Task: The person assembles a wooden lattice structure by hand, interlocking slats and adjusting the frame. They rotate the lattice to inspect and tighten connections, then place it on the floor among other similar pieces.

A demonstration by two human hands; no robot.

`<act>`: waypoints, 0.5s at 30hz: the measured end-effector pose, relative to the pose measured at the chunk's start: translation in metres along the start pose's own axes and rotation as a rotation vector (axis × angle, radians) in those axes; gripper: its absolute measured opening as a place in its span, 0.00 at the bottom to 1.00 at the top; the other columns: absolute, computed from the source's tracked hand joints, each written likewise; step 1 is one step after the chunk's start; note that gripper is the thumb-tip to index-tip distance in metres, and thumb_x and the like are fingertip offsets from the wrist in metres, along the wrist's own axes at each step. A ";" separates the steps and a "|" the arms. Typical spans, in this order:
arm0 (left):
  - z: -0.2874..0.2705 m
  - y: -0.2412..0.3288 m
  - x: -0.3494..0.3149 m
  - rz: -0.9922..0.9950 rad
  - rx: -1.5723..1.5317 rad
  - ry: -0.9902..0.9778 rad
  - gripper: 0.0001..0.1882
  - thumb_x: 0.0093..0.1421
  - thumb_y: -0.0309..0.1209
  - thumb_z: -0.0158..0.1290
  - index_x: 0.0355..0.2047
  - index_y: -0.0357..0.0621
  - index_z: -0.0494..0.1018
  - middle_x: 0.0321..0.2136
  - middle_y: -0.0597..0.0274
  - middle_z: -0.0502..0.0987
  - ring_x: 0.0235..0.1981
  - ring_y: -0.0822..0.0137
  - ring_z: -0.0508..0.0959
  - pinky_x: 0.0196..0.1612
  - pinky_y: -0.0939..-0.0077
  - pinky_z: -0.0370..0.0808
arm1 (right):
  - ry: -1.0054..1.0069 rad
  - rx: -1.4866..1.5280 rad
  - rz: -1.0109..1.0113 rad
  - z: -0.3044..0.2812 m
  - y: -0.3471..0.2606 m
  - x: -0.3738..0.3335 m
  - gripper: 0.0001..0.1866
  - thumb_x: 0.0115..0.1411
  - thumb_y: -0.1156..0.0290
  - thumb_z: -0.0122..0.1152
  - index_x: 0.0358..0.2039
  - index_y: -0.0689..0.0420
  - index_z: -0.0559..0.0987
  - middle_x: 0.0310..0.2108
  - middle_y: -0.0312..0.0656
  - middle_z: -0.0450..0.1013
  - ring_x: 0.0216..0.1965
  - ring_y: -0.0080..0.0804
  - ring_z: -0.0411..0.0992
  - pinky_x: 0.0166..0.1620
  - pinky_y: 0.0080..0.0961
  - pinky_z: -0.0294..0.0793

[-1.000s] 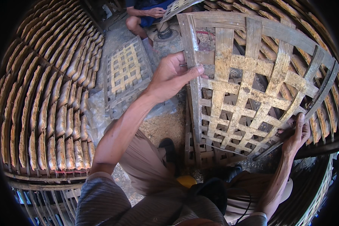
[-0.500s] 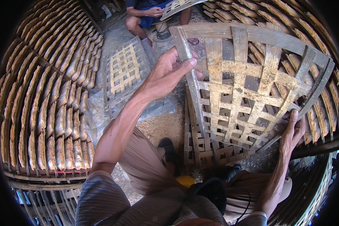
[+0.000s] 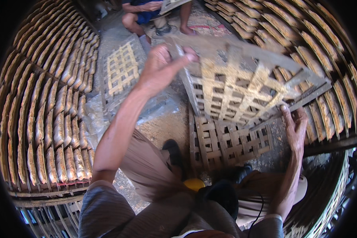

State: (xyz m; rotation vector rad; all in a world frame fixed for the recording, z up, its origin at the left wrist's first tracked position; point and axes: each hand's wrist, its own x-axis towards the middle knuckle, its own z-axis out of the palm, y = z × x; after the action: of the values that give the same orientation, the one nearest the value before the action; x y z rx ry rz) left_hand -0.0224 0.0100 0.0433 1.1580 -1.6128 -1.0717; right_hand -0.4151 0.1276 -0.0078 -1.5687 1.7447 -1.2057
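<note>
Between my two hands hangs a woven bamboo tray, a wooden frame with an open lattice of flat strips, tilted and a little blurred. My left hand grips its left rail near the far corner, thumb on top. My right hand closes on the right edge lower down. Below the tray, another lattice tray leans near the floor, partly covered by the one I hold.
Racks of stacked pale slabs rise at left and right. Another lattice tray lies on plastic sheeting. Ahead sits a person in blue shorts, with a tray. A coarse basket rim curves at lower right.
The held tray has swung down and to the left, its far edge tipping. Both hands have moved with it, still gripping. More of the leaning tray below shows.
</note>
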 end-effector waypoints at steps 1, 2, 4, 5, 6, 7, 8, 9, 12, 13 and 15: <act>-0.005 -0.005 0.003 -0.043 0.060 0.061 0.20 0.65 0.34 0.62 0.53 0.37 0.73 0.46 0.51 0.81 0.45 0.64 0.83 0.49 0.64 0.81 | 0.043 0.041 -0.026 0.002 -0.003 -0.001 0.15 0.69 0.69 0.64 0.52 0.64 0.81 0.45 0.44 0.81 0.46 0.31 0.77 0.51 0.32 0.77; -0.011 -0.010 0.005 -0.087 0.121 0.120 0.24 0.66 0.36 0.61 0.57 0.36 0.71 0.49 0.49 0.80 0.48 0.62 0.82 0.52 0.59 0.81 | 0.086 0.081 -0.052 0.007 -0.005 -0.003 0.14 0.68 0.70 0.65 0.51 0.63 0.82 0.44 0.43 0.81 0.45 0.30 0.78 0.50 0.31 0.78; -0.024 -0.017 0.007 0.008 -0.104 0.044 0.31 0.65 0.44 0.59 0.60 0.37 0.66 0.57 0.45 0.73 0.53 0.57 0.79 0.54 0.49 0.79 | 0.150 0.136 -0.168 0.018 -0.008 -0.007 0.11 0.62 0.73 0.71 0.45 0.58 0.85 0.40 0.39 0.83 0.41 0.29 0.80 0.48 0.30 0.80; -0.029 -0.017 0.007 0.055 -0.213 0.010 0.35 0.65 0.49 0.58 0.62 0.37 0.63 0.60 0.43 0.69 0.55 0.54 0.78 0.56 0.44 0.78 | 0.156 -0.015 -0.284 0.020 -0.007 -0.009 0.10 0.62 0.74 0.71 0.44 0.58 0.85 0.40 0.39 0.83 0.40 0.31 0.80 0.48 0.31 0.80; -0.028 -0.019 0.008 0.005 -0.378 -0.027 0.37 0.64 0.51 0.57 0.63 0.37 0.62 0.62 0.43 0.66 0.58 0.52 0.76 0.57 0.40 0.76 | 0.162 -0.177 -0.400 0.021 -0.005 -0.010 0.10 0.61 0.75 0.71 0.44 0.58 0.85 0.40 0.40 0.83 0.39 0.32 0.81 0.48 0.32 0.80; -0.027 -0.019 0.010 -0.049 -0.533 -0.066 0.39 0.64 0.53 0.56 0.64 0.36 0.60 0.64 0.42 0.62 0.60 0.49 0.74 0.58 0.35 0.74 | 0.122 -0.161 -0.495 0.028 -0.003 -0.012 0.12 0.58 0.76 0.71 0.43 0.59 0.85 0.40 0.42 0.83 0.40 0.35 0.81 0.47 0.34 0.80; -0.023 -0.016 0.013 -0.105 -0.687 -0.103 0.41 0.63 0.55 0.55 0.64 0.36 0.59 0.66 0.42 0.59 0.62 0.46 0.71 0.59 0.31 0.72 | 0.077 -0.144 -0.590 0.034 -0.002 -0.012 0.14 0.54 0.77 0.72 0.43 0.60 0.85 0.39 0.44 0.82 0.41 0.37 0.81 0.47 0.36 0.81; -0.020 -0.008 0.010 -0.175 -0.791 -0.058 0.37 0.66 0.48 0.55 0.65 0.34 0.58 0.63 0.43 0.64 0.62 0.42 0.73 0.58 0.31 0.73 | -0.017 -0.229 -0.595 0.039 -0.002 -0.016 0.17 0.52 0.76 0.72 0.44 0.60 0.85 0.39 0.45 0.81 0.41 0.39 0.80 0.46 0.37 0.81; -0.011 -0.013 0.015 -0.248 -0.594 -0.029 0.32 0.68 0.38 0.54 0.64 0.32 0.57 0.61 0.43 0.68 0.61 0.42 0.74 0.58 0.38 0.76 | -0.242 -0.373 -0.636 0.055 -0.010 -0.031 0.23 0.50 0.76 0.72 0.49 0.60 0.82 0.39 0.46 0.78 0.43 0.47 0.78 0.46 0.39 0.81; -0.017 -0.034 0.019 -0.356 -0.553 -0.057 0.26 0.68 0.30 0.53 0.62 0.30 0.61 0.55 0.44 0.73 0.56 0.46 0.78 0.55 0.50 0.80 | -0.318 -0.423 -0.618 0.060 -0.002 -0.036 0.27 0.48 0.76 0.72 0.52 0.60 0.80 0.41 0.47 0.78 0.44 0.48 0.77 0.46 0.39 0.81; -0.026 -0.064 0.015 -0.382 -0.442 0.062 0.22 0.68 0.28 0.53 0.59 0.30 0.65 0.53 0.45 0.75 0.53 0.51 0.79 0.53 0.56 0.81 | -0.443 -0.296 -0.491 0.069 0.002 -0.043 0.24 0.50 0.78 0.72 0.50 0.62 0.80 0.43 0.49 0.78 0.45 0.50 0.77 0.47 0.41 0.80</act>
State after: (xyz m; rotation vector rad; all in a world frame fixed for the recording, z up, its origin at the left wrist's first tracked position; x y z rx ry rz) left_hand 0.0144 -0.0219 -0.0087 1.2002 -1.0485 -1.5283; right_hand -0.3498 0.1498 -0.0510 -2.3273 1.3283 -0.7225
